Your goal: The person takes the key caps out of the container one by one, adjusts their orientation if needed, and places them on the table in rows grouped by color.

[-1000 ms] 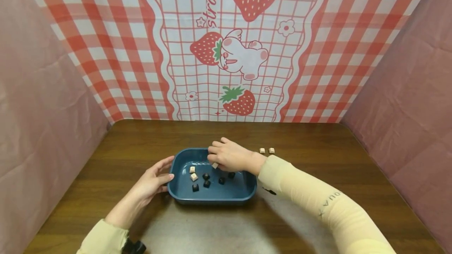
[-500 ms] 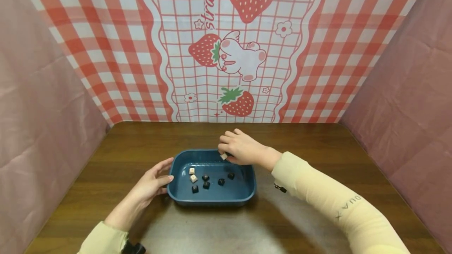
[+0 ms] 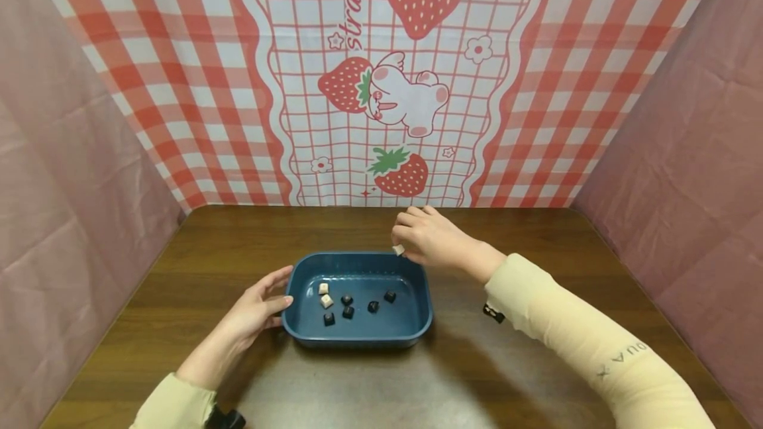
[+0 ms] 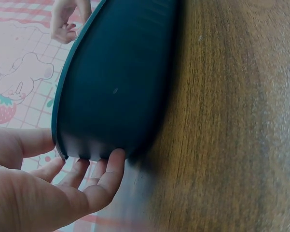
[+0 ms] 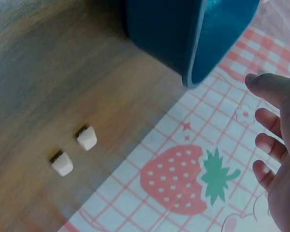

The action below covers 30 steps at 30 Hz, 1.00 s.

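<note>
A dark blue rectangular tray (image 3: 357,337) stands on the table. My left hand (image 3: 256,310) grips its left end, thumb over the rim and fingertips against the outer wall (image 4: 111,96). Inside lie two cream keycaps (image 3: 326,300) on the left and several black keycaps (image 3: 348,312) across the floor. My right hand (image 3: 432,237) is above the tray's far right corner, pinching a cream keycap (image 3: 398,250) between thumb and fingers. Two more cream keycaps (image 5: 87,138) sit on the table beyond the tray's right end; in the head view the right hand and wrist hide them.
The brown wood-grain table (image 3: 518,230) ends at a red checked strawberry cloth (image 3: 387,85) hanging behind it. Pink cloths (image 3: 673,151) hang along both sides. A black clip-like object (image 3: 493,312) shows beneath the right sleeve.
My right hand has moved from over the tray toward the right and back, carrying the cream keycap past the far right rim. The left hand keeps its hold on the tray.
</note>
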{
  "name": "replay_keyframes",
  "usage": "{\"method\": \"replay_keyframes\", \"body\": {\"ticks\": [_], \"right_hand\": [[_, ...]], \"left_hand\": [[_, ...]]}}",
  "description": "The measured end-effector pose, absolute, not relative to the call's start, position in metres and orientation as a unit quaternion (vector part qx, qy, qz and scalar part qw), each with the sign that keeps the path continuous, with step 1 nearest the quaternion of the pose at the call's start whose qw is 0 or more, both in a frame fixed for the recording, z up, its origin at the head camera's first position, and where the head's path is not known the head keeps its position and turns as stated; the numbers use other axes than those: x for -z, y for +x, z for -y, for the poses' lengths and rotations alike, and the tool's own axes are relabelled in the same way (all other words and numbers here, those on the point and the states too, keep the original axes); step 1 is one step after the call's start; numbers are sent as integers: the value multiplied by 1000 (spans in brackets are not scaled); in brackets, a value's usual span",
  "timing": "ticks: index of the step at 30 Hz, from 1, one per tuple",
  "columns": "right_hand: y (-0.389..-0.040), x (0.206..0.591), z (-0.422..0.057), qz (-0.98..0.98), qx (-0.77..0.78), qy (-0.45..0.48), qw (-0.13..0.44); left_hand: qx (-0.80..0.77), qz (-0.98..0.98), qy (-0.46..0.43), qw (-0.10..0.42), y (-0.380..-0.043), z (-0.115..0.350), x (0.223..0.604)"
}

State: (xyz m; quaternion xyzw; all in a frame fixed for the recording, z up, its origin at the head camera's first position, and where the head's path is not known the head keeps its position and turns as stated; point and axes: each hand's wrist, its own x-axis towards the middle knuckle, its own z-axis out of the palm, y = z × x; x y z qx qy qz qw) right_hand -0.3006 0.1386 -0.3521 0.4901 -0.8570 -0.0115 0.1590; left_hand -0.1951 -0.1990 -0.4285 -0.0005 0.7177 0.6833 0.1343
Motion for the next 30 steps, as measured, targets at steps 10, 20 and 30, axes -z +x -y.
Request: {"method": "replay_keyframes", "body": {"ticks": [10, 20, 30], "right_hand": [[-300, 347, -169, 874, -12, 455, 171], [-303, 350, -202, 900, -21, 401, 166], [-310, 368, -233, 921, -42, 348, 167]], "left_hand": [[-681, -720, -3, 135, -195, 199, 428], [-681, -719, -2, 137, -195, 198, 427], [-682, -718, -3, 140, -195, 198, 427]]}}
